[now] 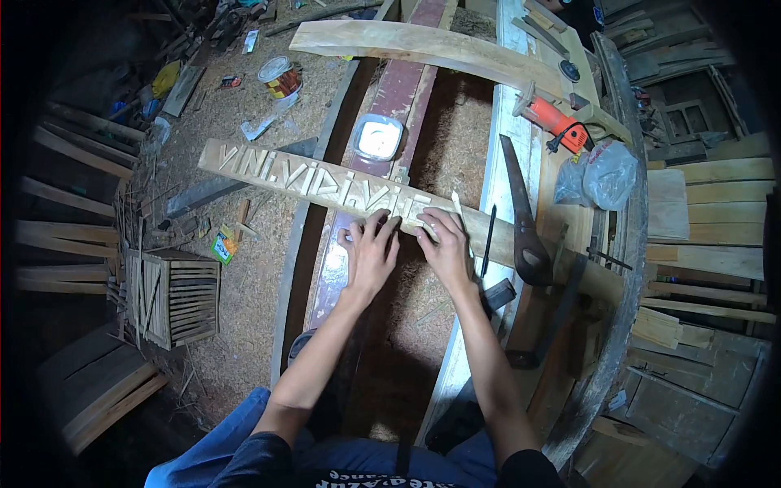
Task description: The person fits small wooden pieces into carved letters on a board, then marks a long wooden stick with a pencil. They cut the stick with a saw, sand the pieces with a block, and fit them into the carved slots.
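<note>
Head view: the carved plank point(309, 180) lies slantwise across the sawdust-covered tabletop point(455, 154), its left end jutting out over the floor and its right end running under the handsaw point(522, 224). The letters cut into its face read roughly "VINI.VIDI.VICI". My left hand point(370, 250) rests flat on the plank near its middle, fingers spread and extended, grasping nothing. My right hand point(446, 246) lies just beside it, also palm down on the wood with straight fingers; a pale patch shows under the fingertips, and I cannot tell whether it is bare wood or a loose sheet. A black pencil point(488, 232) lies just right of the right hand, between it and the saw. Further up the tabletop: a white tub point(380, 137), a curved board point(423, 45), an orange power tool point(560, 124) and a clear plastic bag point(606, 175). On the floor to the left stand a paint can point(279, 77) and a slatted crate point(175, 297).
</note>
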`<state>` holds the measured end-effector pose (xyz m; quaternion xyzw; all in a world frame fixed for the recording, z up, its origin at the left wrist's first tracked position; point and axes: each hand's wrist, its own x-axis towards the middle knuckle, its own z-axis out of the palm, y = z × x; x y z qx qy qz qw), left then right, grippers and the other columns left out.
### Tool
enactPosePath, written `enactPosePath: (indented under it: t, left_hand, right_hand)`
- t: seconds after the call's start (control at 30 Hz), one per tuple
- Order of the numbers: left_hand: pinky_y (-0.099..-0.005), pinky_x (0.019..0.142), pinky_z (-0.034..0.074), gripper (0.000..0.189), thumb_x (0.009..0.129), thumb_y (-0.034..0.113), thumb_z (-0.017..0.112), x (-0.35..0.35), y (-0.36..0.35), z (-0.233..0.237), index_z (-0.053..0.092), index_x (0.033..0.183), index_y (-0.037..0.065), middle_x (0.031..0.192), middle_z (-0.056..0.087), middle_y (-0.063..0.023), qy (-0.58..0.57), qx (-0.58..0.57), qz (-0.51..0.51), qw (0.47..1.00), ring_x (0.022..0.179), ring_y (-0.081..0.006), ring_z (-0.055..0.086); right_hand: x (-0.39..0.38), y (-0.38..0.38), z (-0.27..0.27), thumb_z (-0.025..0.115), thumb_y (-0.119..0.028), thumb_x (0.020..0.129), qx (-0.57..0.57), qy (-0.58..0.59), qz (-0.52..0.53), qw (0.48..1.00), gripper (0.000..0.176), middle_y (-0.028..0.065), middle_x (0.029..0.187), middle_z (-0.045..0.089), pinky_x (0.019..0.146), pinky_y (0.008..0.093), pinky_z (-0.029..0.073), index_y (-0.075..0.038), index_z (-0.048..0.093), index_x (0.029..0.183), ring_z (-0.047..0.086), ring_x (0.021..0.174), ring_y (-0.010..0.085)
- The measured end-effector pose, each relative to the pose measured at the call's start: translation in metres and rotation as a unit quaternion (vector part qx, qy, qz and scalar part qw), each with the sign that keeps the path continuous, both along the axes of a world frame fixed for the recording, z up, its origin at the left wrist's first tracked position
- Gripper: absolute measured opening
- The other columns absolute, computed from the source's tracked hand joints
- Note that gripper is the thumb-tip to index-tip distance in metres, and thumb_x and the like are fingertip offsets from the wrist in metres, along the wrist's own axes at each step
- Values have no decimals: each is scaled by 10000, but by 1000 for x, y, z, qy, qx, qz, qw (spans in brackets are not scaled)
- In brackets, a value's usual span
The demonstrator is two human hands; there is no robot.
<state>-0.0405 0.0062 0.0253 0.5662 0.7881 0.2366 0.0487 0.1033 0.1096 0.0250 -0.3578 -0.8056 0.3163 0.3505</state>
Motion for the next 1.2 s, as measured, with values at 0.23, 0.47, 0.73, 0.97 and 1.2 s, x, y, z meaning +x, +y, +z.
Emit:
enactPosePath:
  t: [0.23, 0.47, 0.73, 0.97, 1.2]
  left_hand:
    - [-581, 1039, 231, 372, 925, 216, 676, 5, 10, -1, 674, 1297, 215, 1461, 474, -74, -12, -2, 23, 1000, 1246, -353, 428]
    - [-586, 1039, 236, 342, 942, 223, 676, 2, 14, -4, 687, 1284, 211, 1492, 450, -87, -13, -20, 17, 1000, 1249, -362, 424]
    - [-556, 1042, 243, 272, 933, 211, 693, -1, 22, -2, 737, 1196, 153, 1472, 475, -119, -17, 14, 16, 1000, 1232, -350, 431]
    - [-561, 1040, 246, 251, 934, 222, 699, -1, 24, 0, 751, 1168, 147, 1466, 489, -116, -12, 21, 17, 1000, 1225, -359, 432]
    - [-575, 1046, 241, 245, 936, 233, 699, -1, 25, -1, 754, 1158, 145, 1470, 488, -115, -14, 15, 23, 1000, 1229, -365, 428]
  right_hand:
    - [-5, 1, -6, 764, -36, 816, 12, -15, 4, 1000, 185, 150, 1143, 678, 919, 427, 532, 8, 741, 994, 635, 1046, 354]
    - [-9, -1, -3, 755, -46, 828, -9, -18, -5, 1000, 156, 153, 1128, 669, 914, 434, 525, 14, 742, 972, 632, 1054, 355]
    - [-9, -1, 3, 756, -37, 830, 4, -35, 0, 999, 151, 156, 1123, 654, 903, 442, 524, 12, 738, 971, 622, 1054, 360]
    - [-10, -2, 4, 754, -37, 831, 4, -34, 1, 999, 146, 157, 1125, 650, 896, 446, 524, 9, 739, 968, 619, 1056, 361]
    - [-9, -1, 3, 749, -46, 843, 4, -41, 4, 999, 143, 158, 1132, 648, 904, 445, 522, 7, 741, 976, 616, 1063, 361]
